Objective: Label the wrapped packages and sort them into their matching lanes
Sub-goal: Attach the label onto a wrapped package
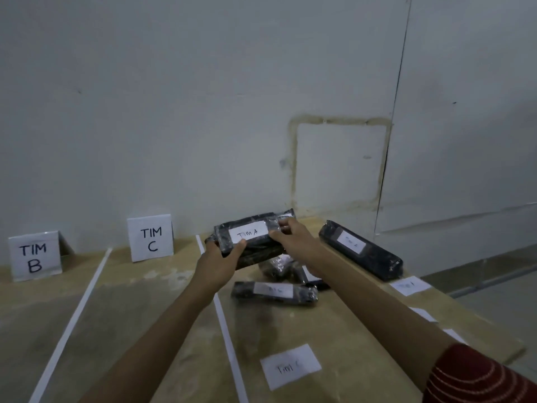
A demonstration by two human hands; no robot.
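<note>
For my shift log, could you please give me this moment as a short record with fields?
held package: black wrapped package, label reads TIM A
hands: left hand and right hand grip its ends
lane signs: TIM B sign, TIM C sign, upright by the wall
other packages: right package and near package, labels blurred
loose label: TIM C slip lying flat on table

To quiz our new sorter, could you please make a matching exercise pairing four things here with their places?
1. TIM B sign
2. TIM A package
3. loose TIM C label
4. long black package

a. gripped by left hand and right hand
b. lying flat, nearest the camera
c. standing far left
d. lying untouched, far right

Pairs: 1-c, 2-a, 3-b, 4-d
</note>
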